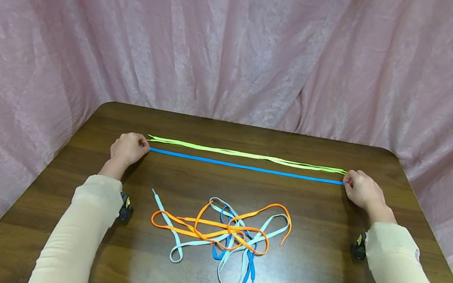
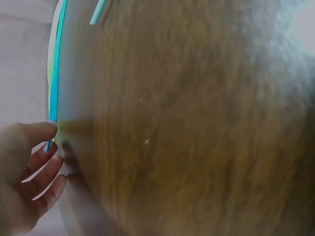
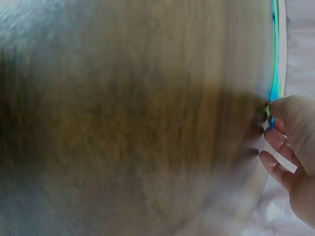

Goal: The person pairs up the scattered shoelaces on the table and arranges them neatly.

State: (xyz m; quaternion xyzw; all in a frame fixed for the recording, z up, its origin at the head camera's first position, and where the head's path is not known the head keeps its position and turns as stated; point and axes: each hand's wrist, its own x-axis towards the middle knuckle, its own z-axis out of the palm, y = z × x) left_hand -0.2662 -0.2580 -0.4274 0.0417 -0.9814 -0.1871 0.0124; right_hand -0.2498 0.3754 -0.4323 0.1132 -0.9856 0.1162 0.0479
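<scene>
Blue lace [image 1: 246, 166] is pinched at opposite ends by left hand [image 1: 129, 148] and right hand [image 1: 362, 188], apparently to keep it straight.

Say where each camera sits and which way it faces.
Head: on the head, facing forward and down at the table; left grip, right grip, left sleeve and right sleeve show.
Left wrist: on that wrist, facing table and straight blue lace; left grip shows.
Right wrist: likewise, with right grip.
Both wrist views share that lace.

In the head view, the left hand [image 1: 128, 149] and right hand [image 1: 362, 188] hide the stretched blue lace's [image 1: 244, 166] tips; the table's [image 1: 314, 197] near edge is cut off.
</scene>
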